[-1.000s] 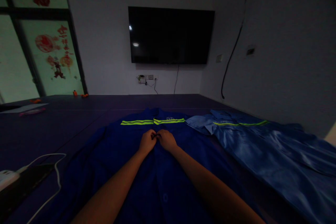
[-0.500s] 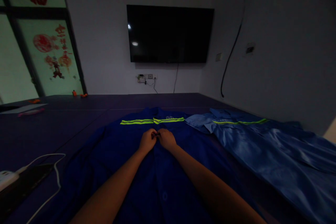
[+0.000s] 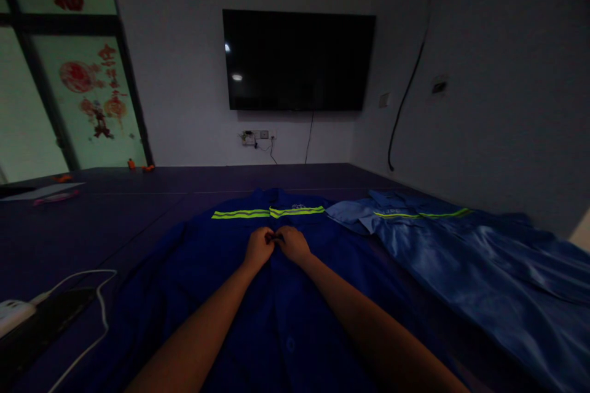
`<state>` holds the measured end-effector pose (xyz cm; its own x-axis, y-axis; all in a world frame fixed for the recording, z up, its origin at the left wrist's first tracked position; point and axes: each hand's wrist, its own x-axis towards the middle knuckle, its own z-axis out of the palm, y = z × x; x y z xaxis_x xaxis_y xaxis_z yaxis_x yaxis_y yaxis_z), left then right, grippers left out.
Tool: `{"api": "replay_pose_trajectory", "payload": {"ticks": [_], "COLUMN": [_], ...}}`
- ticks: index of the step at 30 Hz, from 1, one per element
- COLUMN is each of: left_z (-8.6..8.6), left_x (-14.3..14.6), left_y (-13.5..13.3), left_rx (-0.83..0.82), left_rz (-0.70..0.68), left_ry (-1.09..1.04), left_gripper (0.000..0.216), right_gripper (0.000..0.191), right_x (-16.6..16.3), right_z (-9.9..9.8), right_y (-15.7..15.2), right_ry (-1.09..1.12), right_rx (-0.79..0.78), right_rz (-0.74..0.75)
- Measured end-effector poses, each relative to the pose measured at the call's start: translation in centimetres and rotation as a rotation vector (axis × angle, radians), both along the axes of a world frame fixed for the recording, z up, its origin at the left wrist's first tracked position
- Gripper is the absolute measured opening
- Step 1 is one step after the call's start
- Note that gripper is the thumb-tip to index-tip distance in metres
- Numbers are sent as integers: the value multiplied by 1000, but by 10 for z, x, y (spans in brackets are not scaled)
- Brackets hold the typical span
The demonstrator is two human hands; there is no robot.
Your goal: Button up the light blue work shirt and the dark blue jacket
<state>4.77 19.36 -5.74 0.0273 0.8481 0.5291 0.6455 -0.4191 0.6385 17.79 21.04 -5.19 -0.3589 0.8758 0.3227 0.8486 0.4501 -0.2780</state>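
Note:
A dark blue work jacket (image 3: 212, 270) with a yellow-green reflective stripe lies flat in front of me on a dark purple surface (image 3: 138, 196). My left hand (image 3: 259, 247) and my right hand (image 3: 292, 244) meet at the jacket's front closure, just below the stripe. Both have their fingers pinched together on the cloth there. Whatever small thing sits between the fingertips is too dark to make out.
A lighter blue jacket (image 3: 465, 258) with the same stripe lies to the right, by the wall. At the near left sit a white power strip (image 3: 13, 312) with a white cable (image 3: 87, 295) and a dark flat object. A television (image 3: 298, 60) hangs on the far wall.

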Motion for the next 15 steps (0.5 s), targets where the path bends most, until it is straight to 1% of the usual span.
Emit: {"api": "replay_pose_trajectory", "payload": {"ticks": [4, 11, 15], "left_z": [2, 3, 5], "left_x": [0, 0, 1], "left_y": [-1, -3, -4], "left_rx": [-2, -40, -46], "left_rz": [40, 52, 56], "left_ry": [69, 127, 149], "left_gripper": [16, 12, 13], "right_gripper": [20, 20, 20], "right_x": [0, 0, 1], "right_z": [0, 2, 3], "right_y": [1, -2, -3], "right_ry": [-3, 12, 31], "right_rx": [-6, -6, -7], "right_rz": [0, 9, 22]}}
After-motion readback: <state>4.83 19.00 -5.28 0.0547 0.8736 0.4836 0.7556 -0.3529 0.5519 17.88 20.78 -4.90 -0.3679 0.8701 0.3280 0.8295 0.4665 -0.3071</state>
